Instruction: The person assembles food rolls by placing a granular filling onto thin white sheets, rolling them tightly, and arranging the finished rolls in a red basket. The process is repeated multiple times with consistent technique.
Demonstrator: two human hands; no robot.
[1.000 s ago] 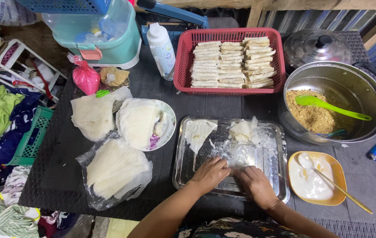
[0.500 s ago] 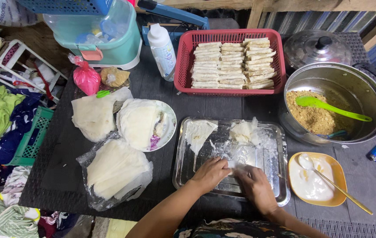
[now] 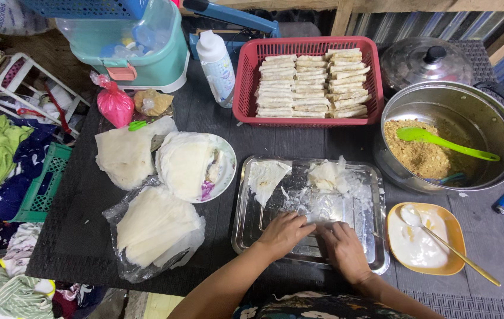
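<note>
Both hands were found inside the steel tray [image 3: 246, 227] at the near edge of the tabletop [image 3: 80, 195]. Our left hand [image 3: 284, 233] and right hand [image 3: 341, 248] lay palm down, side by side and nearly touching, fingers curled over a thin wrapper [image 3: 321, 207] spread on the tray floor. We could not tell whether a roll was already pinched beneath them. Spare wrapper pieces [image 3: 266, 177] lay at the tray's far end.

We judged the step in hand to be rolling. To do it well, both hands should press evenly and keep the fold tight, since so thin a sheet looked apt to tear.

Also noted: a pot of crumbly filling [image 3: 420, 155] with a green spatula [image 3: 441, 140] to the right, a red basket of finished rolls [image 3: 311, 82] beyond, an orange dish of white paste [image 3: 420, 242] beside the tray, and stacked wrappers [image 3: 154, 221] to the left.
</note>
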